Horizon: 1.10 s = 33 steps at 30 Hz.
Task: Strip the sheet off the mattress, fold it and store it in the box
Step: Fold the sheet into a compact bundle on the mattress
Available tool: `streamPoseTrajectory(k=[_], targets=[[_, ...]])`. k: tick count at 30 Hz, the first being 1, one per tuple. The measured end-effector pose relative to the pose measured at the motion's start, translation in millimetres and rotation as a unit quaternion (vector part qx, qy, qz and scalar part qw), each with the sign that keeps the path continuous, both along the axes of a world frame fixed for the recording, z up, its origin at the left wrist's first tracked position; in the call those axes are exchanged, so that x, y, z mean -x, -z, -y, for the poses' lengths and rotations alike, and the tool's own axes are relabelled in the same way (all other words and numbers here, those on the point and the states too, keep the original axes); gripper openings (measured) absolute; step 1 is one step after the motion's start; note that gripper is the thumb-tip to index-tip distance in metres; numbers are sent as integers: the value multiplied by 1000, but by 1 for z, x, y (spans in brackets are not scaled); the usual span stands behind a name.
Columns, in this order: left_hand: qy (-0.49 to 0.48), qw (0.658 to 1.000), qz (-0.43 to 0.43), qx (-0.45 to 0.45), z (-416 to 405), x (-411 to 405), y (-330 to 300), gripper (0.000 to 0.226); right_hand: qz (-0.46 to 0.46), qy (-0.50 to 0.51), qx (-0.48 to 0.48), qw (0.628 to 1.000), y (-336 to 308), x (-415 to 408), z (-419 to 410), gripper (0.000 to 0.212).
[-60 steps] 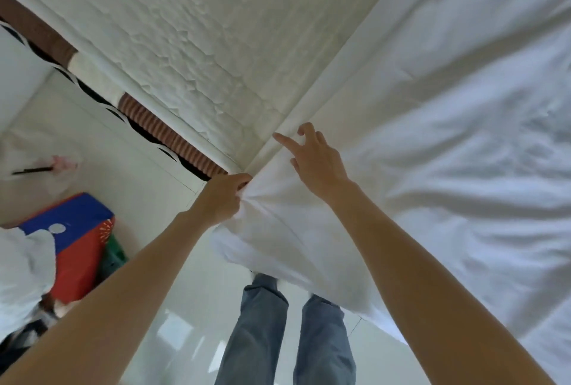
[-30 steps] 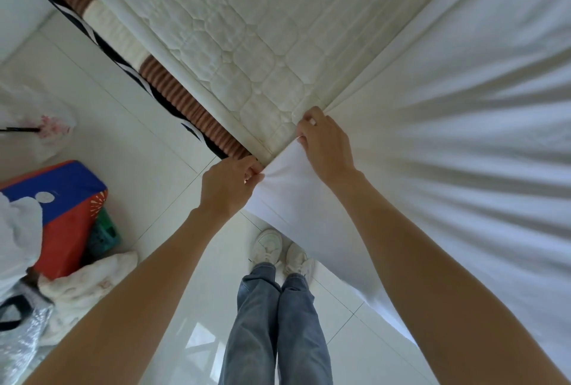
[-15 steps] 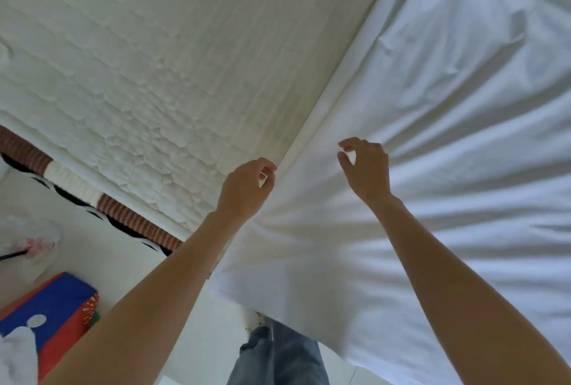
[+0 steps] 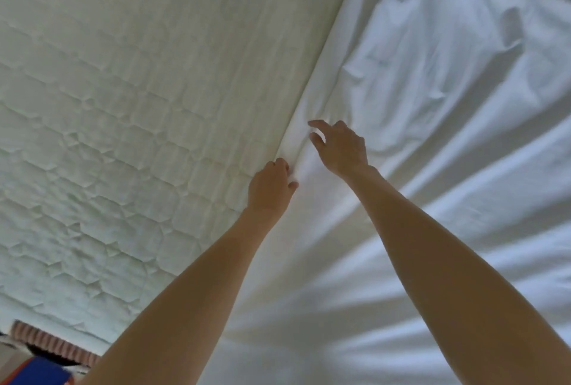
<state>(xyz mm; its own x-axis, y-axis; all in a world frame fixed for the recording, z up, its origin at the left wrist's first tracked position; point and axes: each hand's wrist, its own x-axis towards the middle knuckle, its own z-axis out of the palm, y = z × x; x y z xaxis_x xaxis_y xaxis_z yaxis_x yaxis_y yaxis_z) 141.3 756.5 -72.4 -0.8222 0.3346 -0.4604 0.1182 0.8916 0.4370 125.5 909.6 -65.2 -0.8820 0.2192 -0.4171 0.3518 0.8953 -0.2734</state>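
A white sheet (image 4: 432, 137) lies rumpled over the right half of the quilted cream mattress (image 4: 139, 91), whose left half is bare. The sheet's long edge runs diagonally from the top centre down to my hands. My left hand (image 4: 270, 188) pinches that edge with curled fingers right where sheet meets bare mattress. Just beyond it, my right hand (image 4: 340, 146) hovers over the sheet with spread, slightly bent fingers and holds nothing. No box is in view.
The bed base's brown ribbed side (image 4: 46, 341) shows at the bottom left. Beside it is a corner of a blue and red object (image 4: 37, 372) on the floor. The sheet's lower part hangs off the mattress edge toward me.
Both hands have moved up the sheet's edge, farther onto the mattress. My right hand let go of the sheet corner and now hovers open. The view has tilted away from the floor.
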Motion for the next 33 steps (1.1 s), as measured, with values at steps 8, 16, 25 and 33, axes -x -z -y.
streamPoseTrajectory(k=[8,16,25,33], targets=[[-15,999,-28,-29,23,27,-7,17,-106,163,46,980,0,44,7,18],[-25,996,70,-55,22,58,0,31,-135,159,154,966,4,68,24,13],[-43,994,5,-104,-39,125,19,27,-72,115,-50,990,16,122,-58,44],[-8,994,-37,-99,-43,137,26,10,-79,278,-18,957,15,165,-81,27]])
